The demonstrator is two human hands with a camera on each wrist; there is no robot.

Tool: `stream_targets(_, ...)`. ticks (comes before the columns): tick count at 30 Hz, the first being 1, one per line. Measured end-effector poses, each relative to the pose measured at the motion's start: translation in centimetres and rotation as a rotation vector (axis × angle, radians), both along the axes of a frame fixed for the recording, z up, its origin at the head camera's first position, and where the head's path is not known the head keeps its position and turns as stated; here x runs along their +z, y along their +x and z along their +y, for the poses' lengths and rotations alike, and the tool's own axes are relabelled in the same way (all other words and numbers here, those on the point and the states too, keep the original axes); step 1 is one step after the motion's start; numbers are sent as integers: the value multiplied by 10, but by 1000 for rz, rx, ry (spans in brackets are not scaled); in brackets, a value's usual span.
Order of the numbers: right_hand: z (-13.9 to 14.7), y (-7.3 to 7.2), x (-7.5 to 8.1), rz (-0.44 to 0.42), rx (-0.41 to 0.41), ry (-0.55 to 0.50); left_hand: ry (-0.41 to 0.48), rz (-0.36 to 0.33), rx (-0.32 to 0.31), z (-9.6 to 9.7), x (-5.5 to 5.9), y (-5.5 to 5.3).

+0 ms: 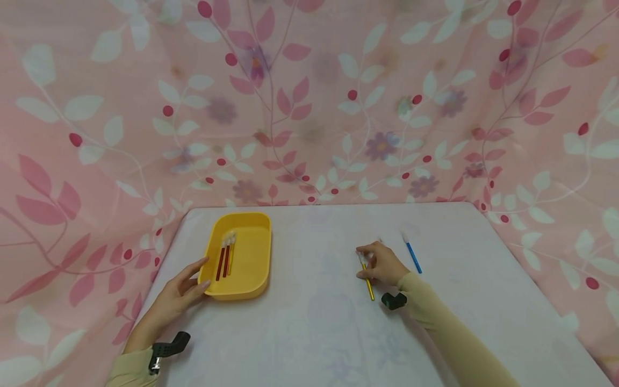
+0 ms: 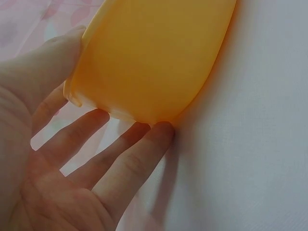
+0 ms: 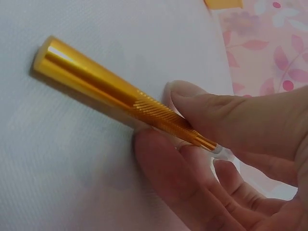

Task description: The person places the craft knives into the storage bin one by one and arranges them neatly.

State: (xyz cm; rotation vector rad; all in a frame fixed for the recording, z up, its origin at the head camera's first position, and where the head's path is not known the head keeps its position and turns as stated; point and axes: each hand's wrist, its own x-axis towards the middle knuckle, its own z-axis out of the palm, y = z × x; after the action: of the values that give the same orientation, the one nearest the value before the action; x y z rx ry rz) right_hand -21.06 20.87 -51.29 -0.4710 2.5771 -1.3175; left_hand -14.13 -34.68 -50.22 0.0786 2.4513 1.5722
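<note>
My right hand [image 1: 382,264] has thumb and fingers round a gold hobby knife [image 3: 91,74] with a knurled grip, its clear-capped tip partly hidden among the fingers. The handle lies close over the white table. To the right lies a blue hobby knife [image 1: 413,258] with a pale cap. A pale tip [image 1: 380,239] shows behind my right hand; the rest of it is hidden. With fairly straight, spread fingers, my left hand [image 1: 176,295] touches the near left corner of the yellow tray [image 1: 258,258] from outside. Inside lie two red hobby knives [image 1: 226,262] and one yellow hobby knife [image 1: 231,258], side by side.
The white-covered table [image 1: 309,333] runs back to a pink floral curtain [image 1: 309,107], which also hangs at both sides. A black wrist camera mount [image 1: 169,346] sits on the left sleeve, and another mount [image 1: 394,301] on the right.
</note>
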Motion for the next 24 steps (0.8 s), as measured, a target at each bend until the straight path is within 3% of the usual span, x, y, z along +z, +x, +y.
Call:
stream_targets(16, -3, 7, 4, 13, -65, -76, -23, -38, 10, 0, 0, 0)
stream_targets(24, -11, 13, 16, -25, -20, -230, -14, -19, 1, -1, -2, -1)
